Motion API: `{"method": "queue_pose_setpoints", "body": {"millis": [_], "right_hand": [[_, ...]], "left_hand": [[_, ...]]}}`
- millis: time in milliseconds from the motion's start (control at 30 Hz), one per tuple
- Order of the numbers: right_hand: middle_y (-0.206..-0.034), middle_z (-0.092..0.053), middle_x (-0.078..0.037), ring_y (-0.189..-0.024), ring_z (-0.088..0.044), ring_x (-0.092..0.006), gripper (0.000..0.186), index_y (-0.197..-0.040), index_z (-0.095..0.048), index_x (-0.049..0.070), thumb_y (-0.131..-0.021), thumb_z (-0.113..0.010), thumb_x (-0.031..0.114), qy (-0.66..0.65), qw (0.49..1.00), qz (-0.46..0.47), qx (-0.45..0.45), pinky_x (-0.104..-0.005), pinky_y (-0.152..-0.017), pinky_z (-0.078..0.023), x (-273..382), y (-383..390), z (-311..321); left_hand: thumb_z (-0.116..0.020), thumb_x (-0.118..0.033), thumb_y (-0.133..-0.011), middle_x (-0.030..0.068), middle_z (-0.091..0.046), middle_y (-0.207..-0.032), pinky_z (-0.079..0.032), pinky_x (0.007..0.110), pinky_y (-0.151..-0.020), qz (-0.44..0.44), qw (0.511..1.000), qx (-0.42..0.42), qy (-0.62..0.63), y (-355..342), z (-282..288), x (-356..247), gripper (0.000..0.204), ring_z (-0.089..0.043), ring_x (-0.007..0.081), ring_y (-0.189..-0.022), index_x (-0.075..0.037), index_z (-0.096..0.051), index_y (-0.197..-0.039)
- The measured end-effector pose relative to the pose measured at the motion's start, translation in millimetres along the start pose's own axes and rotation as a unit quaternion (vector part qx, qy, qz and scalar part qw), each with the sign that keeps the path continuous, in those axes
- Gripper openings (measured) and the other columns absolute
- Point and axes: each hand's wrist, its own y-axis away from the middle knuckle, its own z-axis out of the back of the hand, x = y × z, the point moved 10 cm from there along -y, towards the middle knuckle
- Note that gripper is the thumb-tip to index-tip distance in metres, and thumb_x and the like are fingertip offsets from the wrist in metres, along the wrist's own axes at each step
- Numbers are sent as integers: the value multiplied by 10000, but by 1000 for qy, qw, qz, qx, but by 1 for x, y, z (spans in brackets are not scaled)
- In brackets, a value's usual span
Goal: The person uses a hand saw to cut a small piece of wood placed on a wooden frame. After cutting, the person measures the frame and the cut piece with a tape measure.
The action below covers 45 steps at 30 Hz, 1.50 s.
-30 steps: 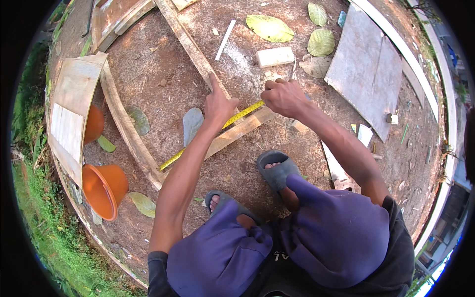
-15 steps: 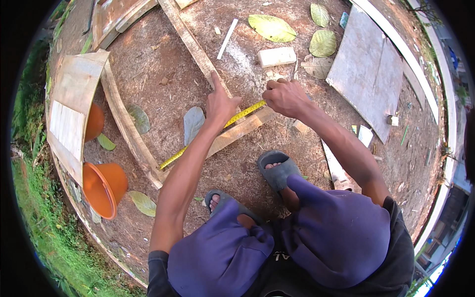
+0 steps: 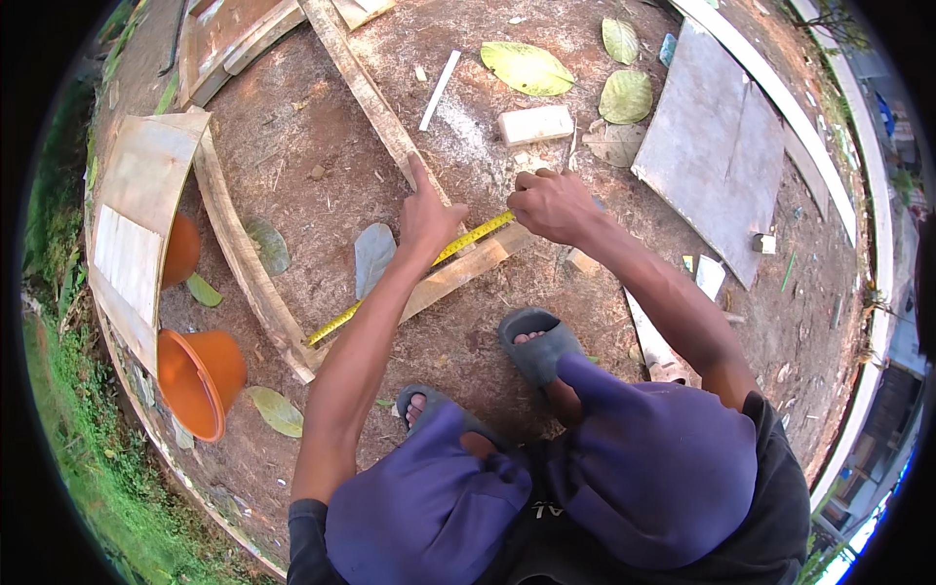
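A yellow tape measure [image 3: 473, 236] is stretched slantwise along a wooden batten [image 3: 468, 268] on the ground, its far-left end lying by the corner with a curved-looking left batten [image 3: 244, 244]. My right hand [image 3: 558, 207] is closed around the tape's right end; the case is hidden in the fingers. My left hand [image 3: 429, 222] grips the lower end of a long wooden strip [image 3: 361, 83], index finger laid along it and thumb pointing right, close to the tape. My left forearm covers part of the tape and batten.
Two orange pots [image 3: 203, 375] and a leaning plywood sheet [image 3: 136, 214] stand at left. A pale block [image 3: 536, 125] lies beyond my right hand. A grey board [image 3: 712, 146] and a handsaw-like blade [image 3: 653, 336] lie at right. Dry leaves [image 3: 526, 68] are scattered around.
The whole view has shifted slightly, with most things appearing a little left and lower. Both hands keep about the same hold and place against the wood and tape.
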Motion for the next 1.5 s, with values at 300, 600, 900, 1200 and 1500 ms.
{"method": "queue_pose_setpoints", "body": {"millis": [300, 600, 900, 1200, 1500], "right_hand": [[-1018, -684, -93, -966, -696, -284, 241, -906, -733, 115, -987, -579, 281, 11, 1000, -20, 14, -489, -757, -574, -18, 6, -7], [-982, -678, -122, -954, -708, -349, 187, -851, -706, 108, -913, -599, 248, -19, 998, 40, -50, -548, -771, -566, 3, 0, 4], [-1038, -698, -161, -955, -721, -386, 283, -934, -734, 125, -984, -531, 316, -17, 999, 25, -25, -549, -804, -566, 0, 9, 0], [-1060, -730, -89, -946, -727, -342, 231, -981, -787, 202, -952, -614, 352, -38, 993, 13, -110, -516, -809, -583, -5, 28, 24], [-1000, -745, -129, -887, -740, -379, 290, -1176, -747, 222, -932, -663, 355, -99, 991, 3, -94, -510, -783, -602, 61, 88, 13]], "left_hand": [[-799, -219, -813, 352, -708, -1018, -596, 490, -890, -7, 1000, 20, -12, -4, -14, -13, 1239, -721, 479, -948, 7, 108, -1627], [-780, -353, -848, 395, -684, -1083, -565, 547, -941, -50, 999, -9, -9, 3, -8, 2, 1260, -691, 533, -1021, -20, 157, -1622], [-662, -530, -941, 338, -670, -1240, -524, 528, -1003, -120, 985, -125, -3, 50, 23, 27, 952, -658, 487, -1167, 10, -243, -1604], [-588, -429, -1002, 165, -746, -1062, -546, 516, -892, -171, 977, -123, -29, 97, 18, 66, 392, -696, 389, -1054, -68, -728, -1066], [-599, -355, -991, 56, -742, -993, -437, 485, -980, -197, 953, -200, -111, 156, 12, 88, 266, -692, 272, -1046, -126, -734, -974]]}}
